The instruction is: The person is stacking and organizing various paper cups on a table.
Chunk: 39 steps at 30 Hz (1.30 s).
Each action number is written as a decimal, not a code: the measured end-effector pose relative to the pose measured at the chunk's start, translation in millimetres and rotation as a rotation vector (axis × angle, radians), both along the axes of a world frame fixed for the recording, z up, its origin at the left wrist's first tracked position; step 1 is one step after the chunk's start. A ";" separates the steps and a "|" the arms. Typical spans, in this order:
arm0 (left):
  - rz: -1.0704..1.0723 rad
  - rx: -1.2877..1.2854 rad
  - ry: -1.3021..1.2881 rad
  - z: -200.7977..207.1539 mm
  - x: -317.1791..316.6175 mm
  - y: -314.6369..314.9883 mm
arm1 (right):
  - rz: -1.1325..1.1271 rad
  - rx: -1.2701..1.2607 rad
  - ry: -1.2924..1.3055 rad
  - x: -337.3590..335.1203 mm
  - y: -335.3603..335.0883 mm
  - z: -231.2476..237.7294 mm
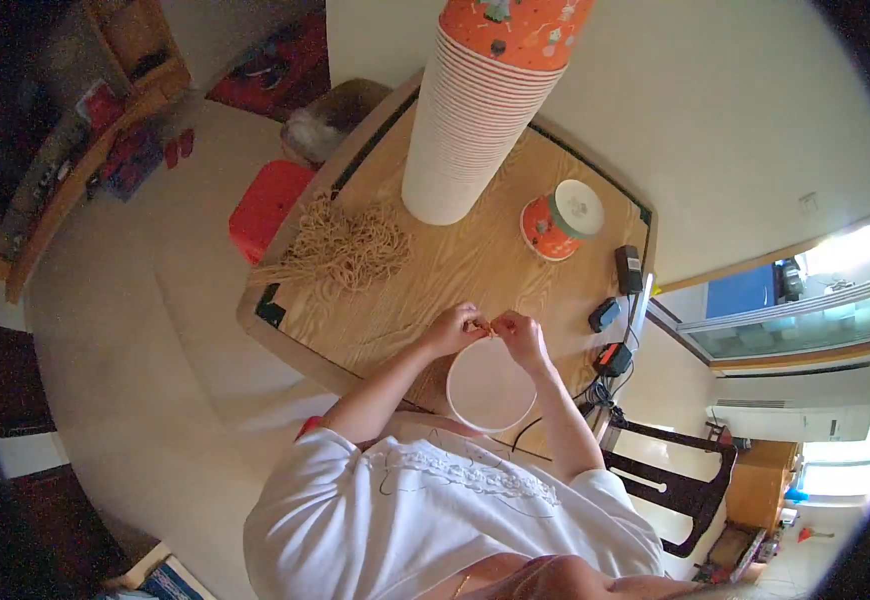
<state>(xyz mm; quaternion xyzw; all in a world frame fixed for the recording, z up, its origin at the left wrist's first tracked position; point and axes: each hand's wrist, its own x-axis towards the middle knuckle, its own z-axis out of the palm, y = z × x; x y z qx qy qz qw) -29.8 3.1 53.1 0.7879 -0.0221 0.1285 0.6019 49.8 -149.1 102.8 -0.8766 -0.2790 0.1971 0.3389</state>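
A white paper bucket (492,385) is between my forearms at the near edge of the table, its round face toward me. At its far rim, my left hand (458,329) and my right hand (522,341) meet with fingertips pinched together. Between them shows a small bit of what looks like tan cord; the fingers hide most of it. Left of my hands lies a tangled heap of tan cords (350,245). A tall stack of nested paper buckets (475,120), white with an orange printed one on top, stands farther back.
At the right back sit an orange printed bucket (547,232) and a white-and-green round piece (579,208). Black power adapters (629,270) and cables lie along the table's right edge. A red stool (267,208) and a bin (320,125) stand left; a dark chair (670,490) stands right.
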 end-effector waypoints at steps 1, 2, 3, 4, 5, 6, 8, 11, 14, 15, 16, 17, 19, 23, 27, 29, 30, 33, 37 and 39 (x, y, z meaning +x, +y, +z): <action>-0.002 0.001 -0.001 -1.3 -0.6 -3.2 | -0.053 0.013 -0.006 -3.6 -0.8 0.0; -0.011 -0.223 0.163 -2.4 -1.0 -6.8 | -0.055 0.014 -0.006 -7.0 -1.1 0.0; -0.020 -0.446 0.329 -3.7 -1.8 -9.3 | -0.075 0.049 -0.049 -12.1 -0.1 2.0; -0.022 -0.444 0.330 -5.8 -1.1 -10.7 | -0.095 0.085 -0.092 -16.7 1.3 3.6; 0.023 -0.597 0.443 -7.5 0.1 -11.4 | -0.097 0.086 -0.092 -20.5 2.9 4.7; 0.068 -0.750 0.557 -7.7 0.5 -12.1 | -0.123 0.119 -0.139 -24.1 4.3 5.5; 0.083 -0.821 0.580 -8.1 -1.3 -12.7 | -0.153 0.153 -0.186 -30.7 6.9 3.6; 0.098 -0.887 0.634 -2.9 -2.5 -9.6 | -0.161 0.190 -0.285 -38.5 7.5 -2.3; 0.117 -0.873 0.669 6.4 -3.4 -9.4 | -0.151 0.157 -0.382 -45.0 7.3 -1.8; 0.144 -0.867 0.671 7.7 -4.6 -9.1 | -0.135 0.144 -0.437 -49.1 9.7 5.8; 0.147 -0.867 0.671 5.7 -4.9 -8.8 | -0.120 0.130 -0.491 -51.7 10.9 9.6; 0.155 -0.832 0.656 2.3 -4.9 -8.4 | -0.117 0.131 -0.490 -52.8 10.6 8.8; 0.163 -0.797 0.641 -6.0 -4.3 -7.5 | -0.085 0.104 -0.495 -54.2 8.2 7.7; 0.105 -0.673 0.639 -8.5 -2.2 -3.3 | -0.063 0.215 -0.232 -29.8 -2.6 -7.5; 0.113 -0.637 0.642 -0.9 -6.0 -0.1 | -0.044 0.182 0.081 -13.3 0.8 -6.8; 0.109 -0.603 0.588 1.7 -8.1 2.2 | -0.022 0.157 0.117 -11.1 4.6 -7.0; 0.099 -0.569 0.534 1.8 -8.7 2.4 | -0.012 0.143 0.134 -10.7 5.1 -6.7; 0.145 -0.688 0.563 1.9 -6.8 4.2 | 0.011 0.194 0.076 -9.6 5.4 -12.2; 0.095 -0.711 0.533 -3.3 -9.1 6.5 | -0.023 0.157 0.101 -13.0 8.2 -8.4; 0.076 -0.585 0.456 -7.6 -9.2 4.8 | -0.049 0.119 0.100 -15.1 10.1 -4.6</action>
